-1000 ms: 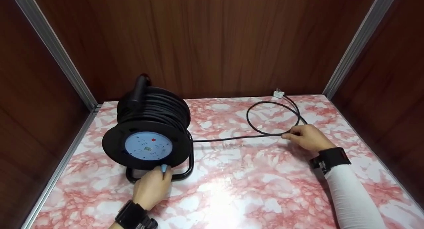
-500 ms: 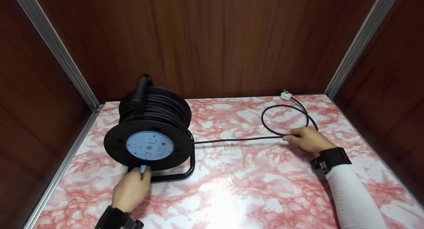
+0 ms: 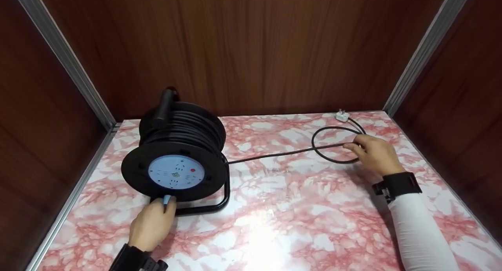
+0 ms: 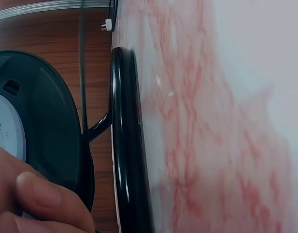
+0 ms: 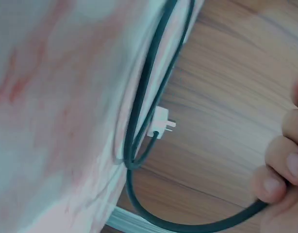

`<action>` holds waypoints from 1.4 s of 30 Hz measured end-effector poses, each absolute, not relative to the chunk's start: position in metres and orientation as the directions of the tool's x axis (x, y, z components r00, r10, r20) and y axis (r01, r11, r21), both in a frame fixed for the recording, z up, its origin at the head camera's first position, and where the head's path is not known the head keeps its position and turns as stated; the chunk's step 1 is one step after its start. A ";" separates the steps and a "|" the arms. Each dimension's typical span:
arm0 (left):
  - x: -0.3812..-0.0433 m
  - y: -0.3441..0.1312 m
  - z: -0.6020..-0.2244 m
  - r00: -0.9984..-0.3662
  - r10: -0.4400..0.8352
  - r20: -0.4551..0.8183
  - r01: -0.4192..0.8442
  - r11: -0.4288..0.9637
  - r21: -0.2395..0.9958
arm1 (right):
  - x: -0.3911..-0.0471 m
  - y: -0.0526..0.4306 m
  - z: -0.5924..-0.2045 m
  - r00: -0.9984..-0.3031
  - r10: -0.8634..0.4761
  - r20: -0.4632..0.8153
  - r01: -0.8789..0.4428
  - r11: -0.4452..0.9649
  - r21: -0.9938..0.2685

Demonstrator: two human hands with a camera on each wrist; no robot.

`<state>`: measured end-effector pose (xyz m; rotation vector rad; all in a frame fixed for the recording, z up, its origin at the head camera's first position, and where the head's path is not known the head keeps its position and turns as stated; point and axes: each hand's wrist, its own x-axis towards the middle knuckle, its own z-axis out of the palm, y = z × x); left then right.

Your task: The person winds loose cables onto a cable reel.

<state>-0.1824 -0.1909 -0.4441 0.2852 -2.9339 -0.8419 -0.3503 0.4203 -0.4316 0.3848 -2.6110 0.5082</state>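
Observation:
A black extension cable reel [image 3: 133,171] stands upright at the left of the table, its blue socket panel [image 3: 176,173] facing me. At the lower rim of its front disc, my left hand [image 3: 151,226] grips a blue-tipped knob [image 3: 167,199]. Black cable [image 3: 270,156] runs taut from the reel's right side to my right hand [image 3: 377,155], which pinches it between thumb and fingers, raised over the table. A loose loop of cable lies below that hand and ends in a white plug [image 3: 342,115]. In the right wrist view, curled fingers [image 5: 289,155] hold the cable [image 5: 148,73].
The reel's black tubular stand [image 3: 219,206] rests on the pink-and-white marbled table [image 3: 274,224]. Brown wood-grain panels [image 3: 255,51] with grey metal corner strips [image 3: 427,51] enclose the back and both sides. A black handle [image 3: 162,110] rises behind the disc.
The reel's front disc has turned, and my left hand has gone left along its lower rim with the knob. My right hand has lifted the cable; the plug and loop have shifted right.

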 end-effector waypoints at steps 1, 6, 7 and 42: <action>-0.182 -0.192 -0.444 -0.980 -0.198 0.029 -0.154 0.836 0.527 | -0.350 0.421 -0.432 -0.863 -0.183 0.472 -0.344 0.896 -0.282; -0.181 -0.197 -0.442 -0.974 -0.218 0.066 -0.157 0.853 0.498 | -0.352 0.429 -0.443 -0.928 -0.271 0.256 -0.346 0.883 -0.319; -0.181 -0.198 -0.441 -0.972 -0.225 0.070 -0.161 0.852 0.498 | -0.353 0.430 -0.444 -0.930 -0.290 0.223 -0.353 0.874 -0.333; -0.179 -0.207 -0.347 -0.860 -0.423 0.286 -0.092 0.679 0.728 | -0.352 0.416 -0.443 -0.916 -0.320 0.244 -0.396 0.823 -0.408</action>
